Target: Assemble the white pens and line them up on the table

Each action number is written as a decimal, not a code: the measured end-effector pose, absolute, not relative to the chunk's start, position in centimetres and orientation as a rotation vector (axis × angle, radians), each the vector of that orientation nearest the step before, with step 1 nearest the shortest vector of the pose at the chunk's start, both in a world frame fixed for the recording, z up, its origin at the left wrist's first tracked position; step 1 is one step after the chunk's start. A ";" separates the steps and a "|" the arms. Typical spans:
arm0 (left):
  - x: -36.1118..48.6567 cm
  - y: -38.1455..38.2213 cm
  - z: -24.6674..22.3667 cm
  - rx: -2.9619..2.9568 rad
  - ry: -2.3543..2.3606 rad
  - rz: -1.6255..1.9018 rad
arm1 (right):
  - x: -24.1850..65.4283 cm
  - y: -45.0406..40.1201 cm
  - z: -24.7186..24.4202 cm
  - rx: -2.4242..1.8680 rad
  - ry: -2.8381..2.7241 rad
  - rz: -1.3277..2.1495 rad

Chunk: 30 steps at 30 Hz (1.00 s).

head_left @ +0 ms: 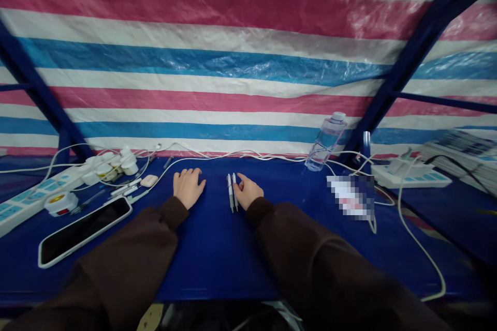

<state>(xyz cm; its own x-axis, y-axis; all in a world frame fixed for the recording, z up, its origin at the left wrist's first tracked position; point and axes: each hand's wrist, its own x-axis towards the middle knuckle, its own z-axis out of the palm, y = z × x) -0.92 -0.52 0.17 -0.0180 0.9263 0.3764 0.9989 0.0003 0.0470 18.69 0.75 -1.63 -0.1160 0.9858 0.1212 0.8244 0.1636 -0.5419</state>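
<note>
Two slim pens lie side by side on the blue tabletop, a left pen (230, 194) and a right pen (235, 197), both pointing toward me. My right hand (249, 192) rests just right of them. Its fingers are curled, with thumb and forefinger against the right pen; the other fingertips are hidden under the hand. To the left of the pens, apart from them, my left hand (188, 187) lies palm down on the table, fingers spread and holding nothing. Brown sleeves cover both forearms.
At left are a phone (85, 230), a power strip (42, 194) with white plugs, and an earbud case (149, 181). A clear bottle (326, 142) stands back right, near a blurred-out item (351, 197) and another power strip (411, 176). White cables run along the striped sheet (217, 57).
</note>
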 end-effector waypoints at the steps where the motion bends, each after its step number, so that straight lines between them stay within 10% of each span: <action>1: -1.0 -0.6 0.2 -1.970 -2.070 -0.390 | 18.7 0.7 -1.6 -1.714 -2.001 0.475; 19: -1.5 -0.2 -0.5 -1.933 -2.157 -0.258 | 18.6 0.4 -1.0 -1.740 -2.029 0.444; 30: -0.5 -0.3 0.2 -2.204 -2.072 -0.960 | 18.6 0.6 -1.3 -1.727 -2.013 0.440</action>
